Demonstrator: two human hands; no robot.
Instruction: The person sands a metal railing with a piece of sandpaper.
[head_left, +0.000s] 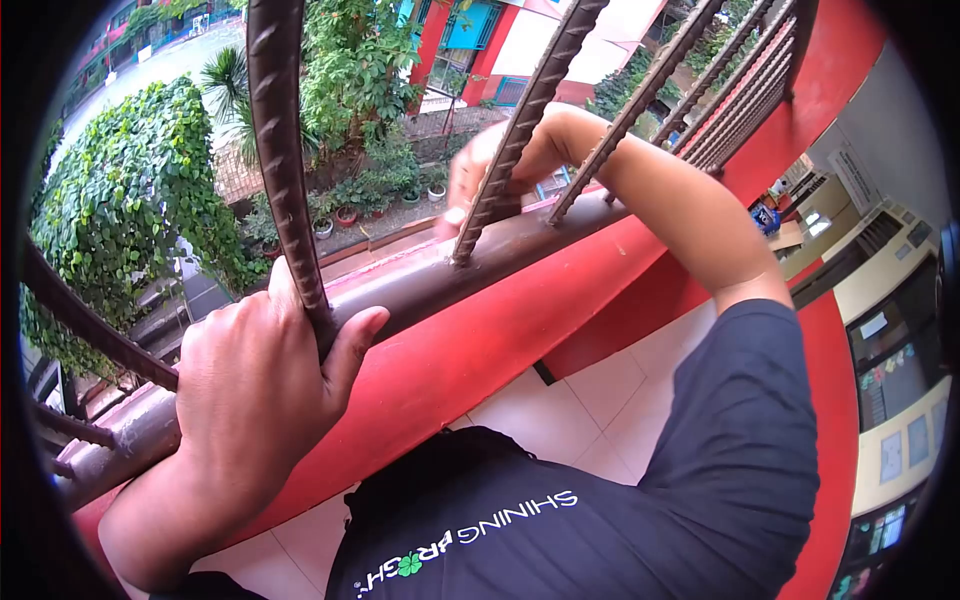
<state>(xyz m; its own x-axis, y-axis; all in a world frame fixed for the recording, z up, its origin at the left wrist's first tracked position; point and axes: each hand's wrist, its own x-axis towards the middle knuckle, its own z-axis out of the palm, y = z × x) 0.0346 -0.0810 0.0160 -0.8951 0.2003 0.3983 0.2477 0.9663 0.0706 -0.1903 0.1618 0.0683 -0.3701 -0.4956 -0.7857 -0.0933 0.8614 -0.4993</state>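
Observation:
My left hand (250, 375) is wrapped over the dark brown metal rail (410, 297), with its thumb beside the foot of an upright twisted bar (285, 150). My right arm passes between the bars to the outer side. There, my right hand (490, 170) is bent downward above the ledge beyond the rail, its fingers curled and blurred. A small whitish spot shows at its fingertips; I cannot make out whether it is an object. Another twisted bar (525, 115) partly covers this hand.
Below the rail runs a red wall (460, 350) beside a tiled floor (540, 415). Outside are a leafy vine mass (130, 190), potted plants (380, 205) and a red and white building (580, 45). Windows (890, 345) line the corridor at right.

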